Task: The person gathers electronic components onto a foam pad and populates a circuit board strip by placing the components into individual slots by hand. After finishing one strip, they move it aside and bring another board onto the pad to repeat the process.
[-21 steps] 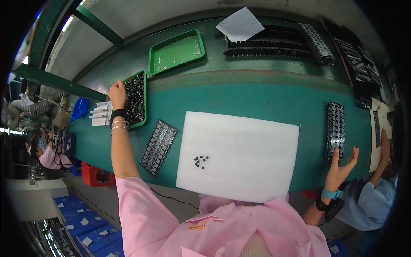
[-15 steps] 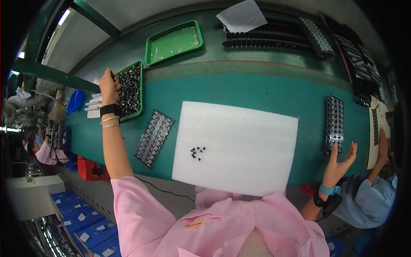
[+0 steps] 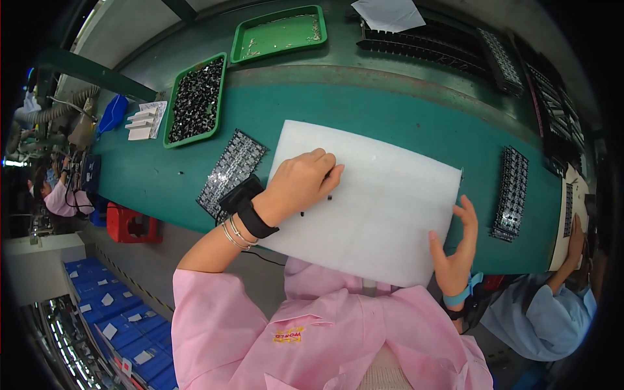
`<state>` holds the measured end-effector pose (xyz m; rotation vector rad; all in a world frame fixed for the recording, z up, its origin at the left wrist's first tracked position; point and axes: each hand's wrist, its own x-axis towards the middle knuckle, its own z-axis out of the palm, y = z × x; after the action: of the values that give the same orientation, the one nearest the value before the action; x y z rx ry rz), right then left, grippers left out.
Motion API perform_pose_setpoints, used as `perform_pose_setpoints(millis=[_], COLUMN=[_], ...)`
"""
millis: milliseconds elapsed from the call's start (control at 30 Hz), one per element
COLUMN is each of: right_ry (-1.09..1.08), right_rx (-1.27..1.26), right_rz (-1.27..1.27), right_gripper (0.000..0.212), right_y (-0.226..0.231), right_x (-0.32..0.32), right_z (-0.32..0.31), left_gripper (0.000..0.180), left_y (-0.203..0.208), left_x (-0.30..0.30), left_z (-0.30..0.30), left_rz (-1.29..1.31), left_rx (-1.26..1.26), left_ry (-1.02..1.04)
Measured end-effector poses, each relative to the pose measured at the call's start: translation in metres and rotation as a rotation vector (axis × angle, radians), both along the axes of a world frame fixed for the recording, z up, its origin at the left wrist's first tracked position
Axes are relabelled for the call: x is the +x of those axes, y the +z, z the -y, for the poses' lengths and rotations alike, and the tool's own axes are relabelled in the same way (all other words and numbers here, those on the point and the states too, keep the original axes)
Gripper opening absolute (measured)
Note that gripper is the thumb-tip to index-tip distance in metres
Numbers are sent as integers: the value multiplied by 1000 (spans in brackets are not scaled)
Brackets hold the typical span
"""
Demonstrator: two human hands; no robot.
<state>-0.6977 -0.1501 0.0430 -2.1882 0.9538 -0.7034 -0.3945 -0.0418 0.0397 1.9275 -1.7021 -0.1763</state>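
My left hand (image 3: 302,182) is over the left part of a white foam sheet (image 3: 383,208), its fingers curled together. Whatever those fingers hold is hidden. Below the hand, two small black parts (image 3: 329,197) show on the sheet; the hand covers the area beside them. My right hand (image 3: 456,250) hovers by the sheet's right edge, fingers and thumb spread and nothing between them. A dark panel with rows of small shiny parts (image 3: 234,162) lies left of the sheet, partly behind my left wrist. Similar dark panels (image 3: 510,195) lie beyond my right hand.
A green tray (image 3: 222,88) full of small black parts stands at the left, near white blocks (image 3: 142,125). Behind it is another green tray (image 3: 237,44) with pale scraps. Black racks (image 3: 422,49) line the back. A co-worker's hand (image 3: 575,240) is at far right.
My left hand has moved from the parts tray rightward and nearer, over the foam sheet. My right hand has left the right-hand panels and moved left to the sheet's edge.
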Motion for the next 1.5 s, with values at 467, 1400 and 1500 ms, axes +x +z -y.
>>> perform_pose_setpoints(millis=[467, 1400, 1500], right_ry=[224, 667, 672], right_rx=[-87, 33, 34], right_rz=[-43, 43, 57], right_gripper=[34, 17, 17], right_y=[12, -17, -17], right_x=[39, 112, 112], right_z=[-23, -34, -34], left_gripper=[18, 82, 80], left_y=[23, 3, 9], left_x=[7, 57, 59], left_z=[-26, -142, -146], left_rz=[-152, 121, 123], left_rx=[40, 232, 191], left_ry=[-22, 728, 786])
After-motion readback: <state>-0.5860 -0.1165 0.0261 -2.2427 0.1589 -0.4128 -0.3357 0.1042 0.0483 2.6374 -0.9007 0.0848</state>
